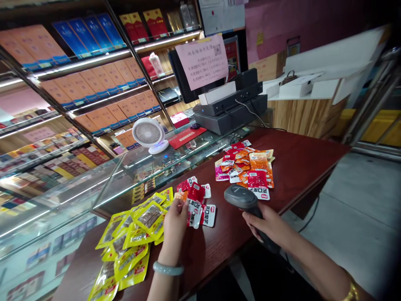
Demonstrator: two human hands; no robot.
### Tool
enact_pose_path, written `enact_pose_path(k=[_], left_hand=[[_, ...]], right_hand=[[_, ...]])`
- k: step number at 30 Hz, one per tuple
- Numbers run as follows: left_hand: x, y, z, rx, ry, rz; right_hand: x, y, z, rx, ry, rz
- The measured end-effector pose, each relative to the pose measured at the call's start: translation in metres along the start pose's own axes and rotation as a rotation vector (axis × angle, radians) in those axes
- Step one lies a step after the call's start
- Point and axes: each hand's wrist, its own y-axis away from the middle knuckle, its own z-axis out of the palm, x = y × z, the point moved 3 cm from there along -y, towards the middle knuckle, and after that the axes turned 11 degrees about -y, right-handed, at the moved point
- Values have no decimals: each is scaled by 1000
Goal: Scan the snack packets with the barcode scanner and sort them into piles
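My right hand (266,223) is wrapped round the handle of a dark grey barcode scanner (240,196), its head raised over the brown counter. My left hand (176,217), with a pale bangle at the wrist, pinches a small snack packet (181,195) with an orange top. Red and white snack packets (208,215) lie beside its fingers. To its left spreads a heap of yellow snack packets (138,238) with clear windows. Beyond the scanner is another pile of orange, red and pink packets (250,165). My left fingertips are partly hidden.
A glass display case (150,167) runs along the counter's far side, with a white fan (148,133) and a red folder (187,138) on it. Behind stand a monitor with a pink sign (203,62) and a cash drawer (232,113). Shelves of boxes (94,88) rise at left.
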Motion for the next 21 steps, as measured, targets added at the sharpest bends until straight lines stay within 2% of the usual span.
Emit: enact_pose_path(k=[4, 7, 10, 13, 17, 21], left_hand=[[1, -1, -13, 272, -390, 84], [20, 0, -6, 339, -454, 233], [51, -6, 12, 268, -446, 342], [83, -23, 38, 180, -452, 389], [113, -56, 76, 32, -511, 342], [130, -83, 99, -15, -571, 237]], right_hand=[[-3, 2, -11, 49, -10, 16], [-4, 2, -19, 86, -34, 15], [-3, 1, -24, 102, -36, 14], [-1, 0, -23, 111, -42, 36], [4, -1, -17, 89, -71, 68], [8, -4, -17, 64, -55, 43]])
